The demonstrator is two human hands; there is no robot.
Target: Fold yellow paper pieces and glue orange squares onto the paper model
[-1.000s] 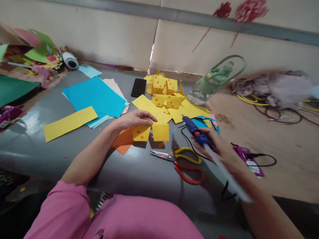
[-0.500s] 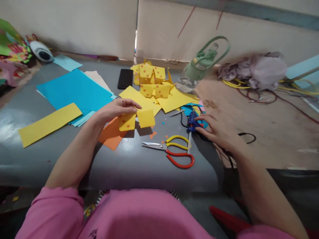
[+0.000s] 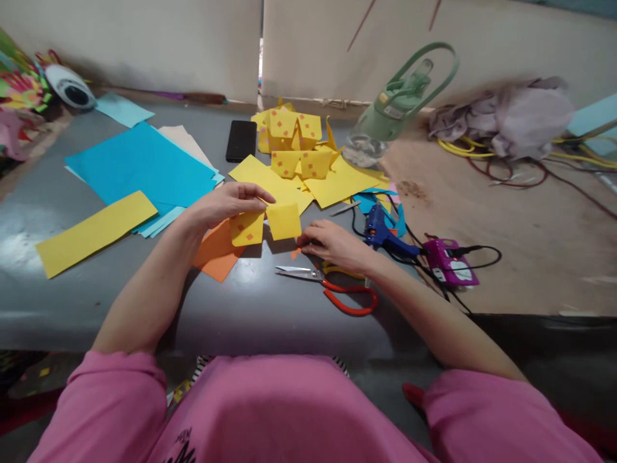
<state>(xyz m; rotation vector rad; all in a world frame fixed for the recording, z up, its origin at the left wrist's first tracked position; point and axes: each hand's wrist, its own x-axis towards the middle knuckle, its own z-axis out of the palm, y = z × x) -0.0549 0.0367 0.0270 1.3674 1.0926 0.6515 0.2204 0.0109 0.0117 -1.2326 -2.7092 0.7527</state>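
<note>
Between the thumb and fingers of my left hand (image 3: 241, 198) is a folded yellow paper piece (image 3: 284, 222), its left flap dotted with small orange squares. An orange sheet (image 3: 219, 251) lies under that flap. My right hand (image 3: 332, 244) rests low over the table just right of the paper, fingertips pinched together among small orange paper scraps (image 3: 295, 254); whether a scrap is between them is hidden. Under my right wrist lie scissors (image 3: 349, 299) with one red and one yellow handle, the yellow one partly covered. A blue glue gun (image 3: 378, 225) lies beyond my right forearm.
Dotted yellow paper shapes (image 3: 296, 132) stand at the back beside a black phone (image 3: 241, 141) and a green-topped bottle (image 3: 393, 106). Blue sheets (image 3: 139, 167) and a yellow strip (image 3: 96, 233) lie left. A purple power block (image 3: 448, 263) with cords sits right.
My right hand has let go of the glue gun and moved left to the orange scraps, closing its fingers. My left hand still holds the yellow paper piece in nearly the same place.
</note>
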